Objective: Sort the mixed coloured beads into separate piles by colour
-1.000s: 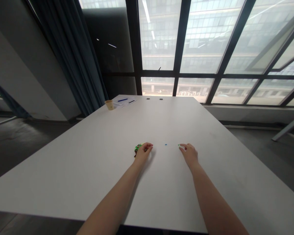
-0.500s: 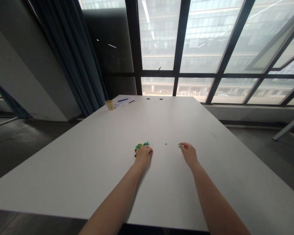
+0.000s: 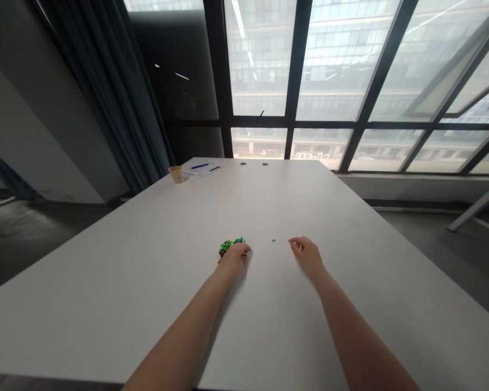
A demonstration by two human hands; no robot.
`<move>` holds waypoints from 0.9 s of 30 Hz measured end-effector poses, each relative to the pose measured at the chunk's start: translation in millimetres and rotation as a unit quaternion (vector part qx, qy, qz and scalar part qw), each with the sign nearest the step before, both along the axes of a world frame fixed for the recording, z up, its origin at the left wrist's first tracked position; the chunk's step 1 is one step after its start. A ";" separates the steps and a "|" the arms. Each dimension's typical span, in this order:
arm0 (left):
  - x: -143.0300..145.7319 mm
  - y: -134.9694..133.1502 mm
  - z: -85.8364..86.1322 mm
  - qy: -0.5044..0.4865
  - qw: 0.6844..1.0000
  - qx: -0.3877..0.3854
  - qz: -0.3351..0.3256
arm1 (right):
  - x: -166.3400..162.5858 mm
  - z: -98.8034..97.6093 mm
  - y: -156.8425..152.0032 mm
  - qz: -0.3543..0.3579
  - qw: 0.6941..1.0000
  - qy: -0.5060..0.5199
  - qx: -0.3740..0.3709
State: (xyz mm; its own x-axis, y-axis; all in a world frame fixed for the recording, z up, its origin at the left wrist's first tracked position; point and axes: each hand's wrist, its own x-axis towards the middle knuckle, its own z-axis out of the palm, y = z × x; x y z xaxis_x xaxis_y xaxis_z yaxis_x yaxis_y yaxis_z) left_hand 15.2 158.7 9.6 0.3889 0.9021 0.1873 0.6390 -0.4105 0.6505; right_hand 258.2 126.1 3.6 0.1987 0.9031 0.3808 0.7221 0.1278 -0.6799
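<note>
The only view looks out from the person's head, facing forward and tilted down along the bench (image 3: 106, 304) toward a tall window (image 3: 261, 65). It sits close above the arms, which rise from the bottom edge, placing the left hand (image 3: 233, 260) and right hand (image 3: 307, 256) just below mid-frame, with the bench's far end well away.

bare slim left forearm (image 3: 175, 336) at lower left of frame, bare slim right forearm (image 3: 362, 347) at lower right, both tapering to small left hand (image 3: 233, 260) and right hand (image 3: 306, 255) near centre.
</note>
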 end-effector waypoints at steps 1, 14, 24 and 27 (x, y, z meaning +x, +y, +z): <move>0.3 -0.4 2.1 -0.007 1.000 -0.008 0.005 | -3.2 2.7 -1.4 0.015 1.000 -0.008 0.010; 2.5 -0.8 18.0 -0.201 0.976 -0.084 0.025 | -37.7 17.5 -18.8 0.159 0.983 -0.076 0.043; 24.4 -22.3 23.7 -0.502 0.782 -0.371 0.013 | -53.1 25.7 -24.7 0.195 0.970 -0.080 0.123; 25.6 -24.3 23.3 -0.516 0.763 -0.389 0.011 | -54.8 28.1 -26.7 0.193 0.968 -0.077 0.141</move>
